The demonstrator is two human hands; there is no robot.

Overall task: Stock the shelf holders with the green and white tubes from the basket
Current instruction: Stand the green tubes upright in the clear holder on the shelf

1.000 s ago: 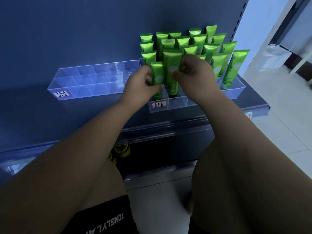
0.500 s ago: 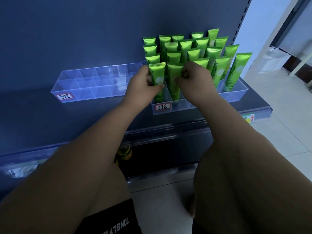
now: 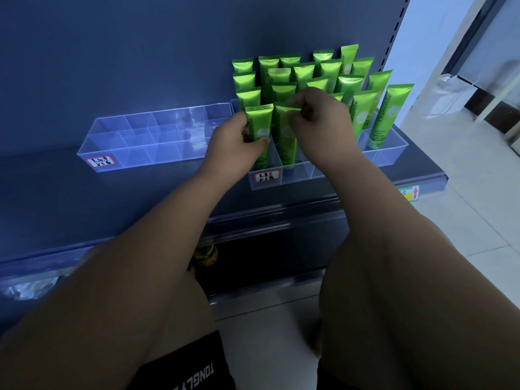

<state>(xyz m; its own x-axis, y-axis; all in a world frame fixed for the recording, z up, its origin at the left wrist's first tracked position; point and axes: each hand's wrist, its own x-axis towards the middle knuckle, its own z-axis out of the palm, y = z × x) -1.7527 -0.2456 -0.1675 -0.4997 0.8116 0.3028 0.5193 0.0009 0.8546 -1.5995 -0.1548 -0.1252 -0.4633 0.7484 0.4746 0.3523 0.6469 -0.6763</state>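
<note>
Several green tubes (image 3: pixel 304 74) stand upright in a clear divided holder (image 3: pixel 391 156) on the blue shelf. My left hand (image 3: pixel 235 144) grips a green tube (image 3: pixel 259 122) standing in the holder's front left compartment. Beside it, my right hand (image 3: pixel 320 122) pinches the top of another green tube (image 3: pixel 285 136) that stands in the adjoining front compartment. A further green tube marked Chamomile (image 3: pixel 387 114) stands at the holder's right end. The basket is not in view.
A second clear divided holder (image 3: pixel 112 144) with no tubes lies to the left on the same shelf (image 3: pixel 70 198). A lower shelf holds a dark yellow-green item (image 3: pixel 206 256). White floor tiles (image 3: pixel 478 206) lie to the right.
Both tubes have sunk lower into the front compartments, and my hands came down with them, still holding them. The view has shifted slightly.
</note>
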